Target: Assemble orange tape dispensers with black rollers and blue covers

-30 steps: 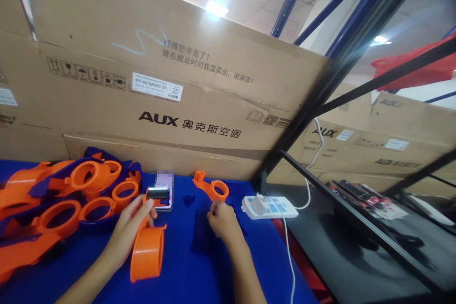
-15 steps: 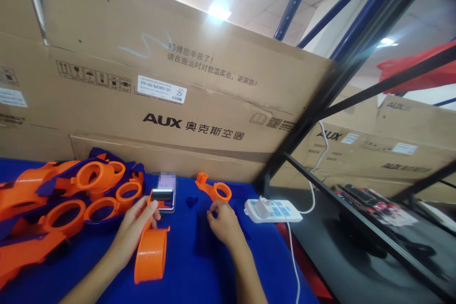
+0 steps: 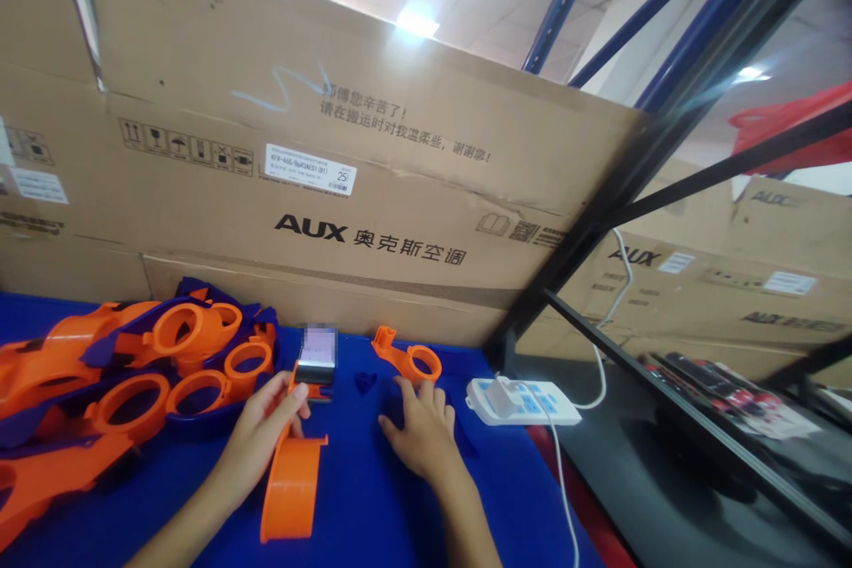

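My left hand (image 3: 270, 417) is closed around the neck of an orange tape dispenser (image 3: 291, 486), whose wide round hub hangs toward me. At its upper end a dark bar lies in front of a phone-like object (image 3: 318, 344) with a blurred screen, hiding part of it. My right hand (image 3: 424, 428) is palm down over the blue cloth with its fingers spread. Just beyond those fingers lies an orange piece with a ring (image 3: 424, 362) and a clip-like end. Between my hands sits a small dark blue piece (image 3: 365, 382).
Several orange dispenser parts (image 3: 130, 404) and dark blue pieces are heaped at the left. A white power strip (image 3: 523, 399) with a plug and cable lies on the right. A large cardboard sheet (image 3: 373, 213) stands behind the blue cloth, beside a dark metal frame (image 3: 586, 240).
My right hand has opened from curled fingers to spread ones. The dispenser in my left hand has turned slightly, and the whole view has shifted a little.
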Demonstrator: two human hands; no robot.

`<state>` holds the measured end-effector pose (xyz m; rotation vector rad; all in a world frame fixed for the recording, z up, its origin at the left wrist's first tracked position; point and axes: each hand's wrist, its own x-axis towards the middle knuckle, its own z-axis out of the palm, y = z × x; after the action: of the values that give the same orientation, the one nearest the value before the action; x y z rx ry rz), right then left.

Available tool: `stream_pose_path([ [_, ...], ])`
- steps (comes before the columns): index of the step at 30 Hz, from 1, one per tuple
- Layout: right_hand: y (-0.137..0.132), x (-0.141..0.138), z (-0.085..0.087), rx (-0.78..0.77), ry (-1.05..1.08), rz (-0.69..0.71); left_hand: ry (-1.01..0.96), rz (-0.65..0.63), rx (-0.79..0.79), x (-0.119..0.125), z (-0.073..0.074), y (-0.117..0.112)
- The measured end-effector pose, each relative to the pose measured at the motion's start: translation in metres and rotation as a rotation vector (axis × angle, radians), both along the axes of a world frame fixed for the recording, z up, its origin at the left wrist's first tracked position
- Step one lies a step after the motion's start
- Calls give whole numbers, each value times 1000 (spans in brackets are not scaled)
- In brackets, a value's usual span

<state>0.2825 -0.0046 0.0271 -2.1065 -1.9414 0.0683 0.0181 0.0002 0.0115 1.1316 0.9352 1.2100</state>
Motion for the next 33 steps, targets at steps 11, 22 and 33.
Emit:
stream_pose_path([
  [11,-13,-56,14,354,371,577,24,-62,-6,8,-3,-4],
  [22,-21,-74,2,440,49,527,-12,-48,-216,20,-23,-8],
  [33,-19,-76,-9,517,-73,545,-91,-120,-76,20,-28,-6],
])
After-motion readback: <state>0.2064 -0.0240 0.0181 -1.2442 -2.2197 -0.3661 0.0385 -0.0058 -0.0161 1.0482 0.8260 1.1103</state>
